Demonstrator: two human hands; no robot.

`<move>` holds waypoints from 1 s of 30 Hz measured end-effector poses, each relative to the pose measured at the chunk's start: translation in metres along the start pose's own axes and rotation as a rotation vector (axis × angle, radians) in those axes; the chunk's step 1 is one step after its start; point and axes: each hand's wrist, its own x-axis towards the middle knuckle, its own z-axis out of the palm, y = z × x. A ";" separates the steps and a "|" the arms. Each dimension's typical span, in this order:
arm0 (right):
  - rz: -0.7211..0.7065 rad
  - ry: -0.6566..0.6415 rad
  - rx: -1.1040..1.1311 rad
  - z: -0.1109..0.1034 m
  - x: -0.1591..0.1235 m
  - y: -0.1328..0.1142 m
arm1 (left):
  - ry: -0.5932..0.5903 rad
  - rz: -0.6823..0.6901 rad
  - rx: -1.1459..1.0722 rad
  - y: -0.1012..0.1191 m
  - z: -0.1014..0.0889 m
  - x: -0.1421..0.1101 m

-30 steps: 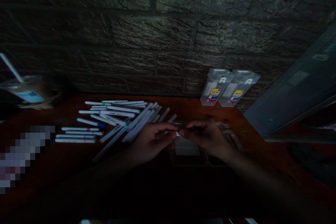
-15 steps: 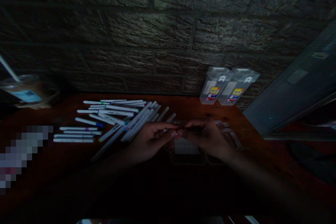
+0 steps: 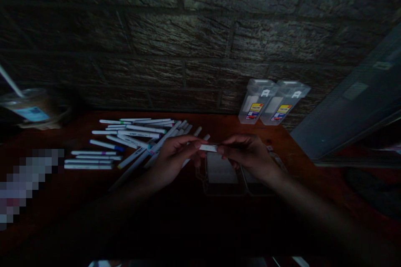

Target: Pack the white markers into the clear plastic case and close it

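Note:
A white marker (image 3: 209, 148) lies level between my two hands, only its middle stretch showing. My left hand (image 3: 175, 154) pinches its left end with thumb and fingers. At the other end, my right hand (image 3: 252, 156) grips it the same way. Just below them an opened clear plastic case (image 3: 205, 187) rests on the table, with a pale insert (image 3: 222, 171) in its left half; my right hand hides part of the case. Many white markers with coloured bands (image 3: 140, 129) are heaped beyond and left of my left hand.
Two clear plastic boxes (image 3: 256, 102) with yellow labels stand upright against the stone wall (image 3: 206, 33). On the far left is a lidded cup (image 3: 29, 106) with a straw. A grey metal frame (image 3: 354, 96) borders the wooden table (image 3: 225, 123) on the right. The scene is very dark.
My hands have moved apart and up slightly, and the white marker now shows between them. More of the clear case below has come into view.

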 end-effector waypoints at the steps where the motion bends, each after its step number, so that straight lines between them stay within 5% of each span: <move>1: -0.006 -0.001 0.013 -0.001 0.001 0.001 | 0.009 0.008 -0.015 -0.001 -0.001 0.001; 16: -0.019 -0.011 0.134 -0.007 0.002 0.002 | 0.130 0.003 -0.184 0.004 -0.003 0.004; 30: 0.003 -0.162 0.222 -0.010 0.000 -0.003 | 0.181 0.010 -0.243 0.008 -0.003 0.006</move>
